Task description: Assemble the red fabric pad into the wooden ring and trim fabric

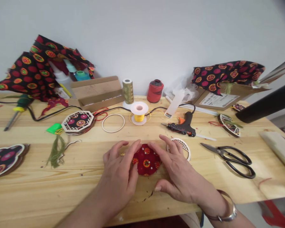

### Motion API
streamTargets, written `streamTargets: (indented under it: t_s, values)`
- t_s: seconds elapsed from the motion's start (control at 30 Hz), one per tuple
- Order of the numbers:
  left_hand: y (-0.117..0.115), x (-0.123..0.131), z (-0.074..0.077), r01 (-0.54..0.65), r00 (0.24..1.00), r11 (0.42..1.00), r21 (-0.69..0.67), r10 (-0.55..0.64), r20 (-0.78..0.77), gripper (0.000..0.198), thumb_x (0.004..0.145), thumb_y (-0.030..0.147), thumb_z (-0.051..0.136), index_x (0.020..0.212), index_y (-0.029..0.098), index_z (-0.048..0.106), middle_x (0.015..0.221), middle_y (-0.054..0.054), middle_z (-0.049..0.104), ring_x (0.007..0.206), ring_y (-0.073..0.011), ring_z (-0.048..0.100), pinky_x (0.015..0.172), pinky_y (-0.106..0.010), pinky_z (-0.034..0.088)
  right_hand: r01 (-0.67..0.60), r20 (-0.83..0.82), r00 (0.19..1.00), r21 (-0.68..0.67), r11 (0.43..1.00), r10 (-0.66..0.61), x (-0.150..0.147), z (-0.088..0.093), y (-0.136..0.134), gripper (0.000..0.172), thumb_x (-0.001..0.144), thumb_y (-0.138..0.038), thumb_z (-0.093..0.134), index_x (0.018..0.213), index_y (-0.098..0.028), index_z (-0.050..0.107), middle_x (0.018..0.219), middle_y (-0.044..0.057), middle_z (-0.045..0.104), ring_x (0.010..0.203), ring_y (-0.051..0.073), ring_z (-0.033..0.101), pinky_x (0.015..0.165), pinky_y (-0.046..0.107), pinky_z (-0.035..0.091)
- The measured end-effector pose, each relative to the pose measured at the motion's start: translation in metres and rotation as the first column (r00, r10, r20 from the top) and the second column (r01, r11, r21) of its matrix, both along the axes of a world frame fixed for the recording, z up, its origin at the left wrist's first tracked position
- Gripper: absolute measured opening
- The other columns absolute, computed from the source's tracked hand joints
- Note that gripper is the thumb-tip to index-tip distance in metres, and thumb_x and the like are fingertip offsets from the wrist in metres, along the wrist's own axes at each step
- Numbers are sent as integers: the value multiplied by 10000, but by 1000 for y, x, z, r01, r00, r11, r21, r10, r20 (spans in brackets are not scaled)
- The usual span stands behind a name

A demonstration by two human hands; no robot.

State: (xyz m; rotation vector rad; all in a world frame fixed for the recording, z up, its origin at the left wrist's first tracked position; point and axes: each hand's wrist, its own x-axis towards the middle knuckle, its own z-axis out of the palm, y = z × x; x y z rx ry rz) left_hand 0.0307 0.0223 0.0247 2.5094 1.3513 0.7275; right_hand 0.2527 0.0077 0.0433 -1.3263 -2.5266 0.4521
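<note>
wooden workbench point(49, 193) supports a red fabric disc point(146, 161). left hand point(120, 164) and right hand point(177, 167) flank it, fingers extended and unclenched, apparently to steady its rim.

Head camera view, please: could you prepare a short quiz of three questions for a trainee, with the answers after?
1. True or false: the right hand is holding the scissors.
2. Which tool lies between the yellow thread spool and the scissors? A) screwdriver B) hot glue gun C) pliers
3. Fill in: the left hand and right hand are on either side of a round, ____ patterned fabric piece.

Key: 1. False; they lie on the wooden table. 2. B. 3. Red.
</note>
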Motion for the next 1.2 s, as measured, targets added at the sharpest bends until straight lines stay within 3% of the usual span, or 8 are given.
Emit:
streamTargets:
  t_s: [0.17,0.27,0.4,0.57,0.83,1.0,1.2]
  values:
    - [-2,-1,1,2,1000,1000,-9,-2,9,562,882,88,441,1422,183,316,1304,-92,609,1234,-308,356,972,-525,330,70,-122,990,-22,997,-72,5,-2,-2,952,846,-780,287,1524,-125,155,1536,184,299,1438,355,106,1121,596,244]
    - [-3,0,3,3,999,1000,-16,-2,39,543,894,95,436,1418,187,327,1307,-94,605,1265,-300,339,1000,-523,320,88,-159,983,-19,996,-90,7,-2,-3,919,855,-768,299,1509,-130,203,1515,188,323,1428,350,133,1110,580,275]
    - [-3,2,7,21,999,999,-26,-20,48,541,904,115,445,1425,183,315,1291,-103,615,1305,-303,309,1035,-536,288,43,-147,988,-22,999,-46,5,1,-2,880,865,-749,321,1495,-140,240,1467,181,404,1417,368,145,1098,607,270]
    - [-3,3,4,39,999,999,-10,-39,-1,576,904,159,480,1445,169,283,1290,-117,613,1301,-332,304,1013,-552,293,18,-105,994,-31,999,-21,2,3,0,851,870,-733,351,1489,-158,250,1494,136,405,1405,381,157,1099,610,246]
    - [-3,4,3,20,999,1000,-16,-21,-33,583,888,151,487,1439,152,296,1247,-130,630,1290,-341,325,1001,-561,305,13,-88,996,-30,999,-15,1,2,0,857,858,-724,410,1473,-143,274,1476,145,426,1395,390,171,1091,614,228]
    - [-2,2,8,-20,997,999,26,18,77,496,893,144,486,1379,157,388,1216,-123,644,1260,-315,376,1011,-533,334,43,-166,985,16,999,-40,5,1,-2,852,869,-712,406,1485,-144,253,1455,170,421,1402,373,174,1093,596,246]
    - [-1,-3,13,-57,985,992,116,37,170,479,855,68,471,1314,200,439,1035,-54,725,1136,-289,473,962,-493,367,5,-192,981,27,1000,1,7,5,-4,758,885,-677,422,1451,-180,338,1421,131,485,1386,363,223,1088,573,270]
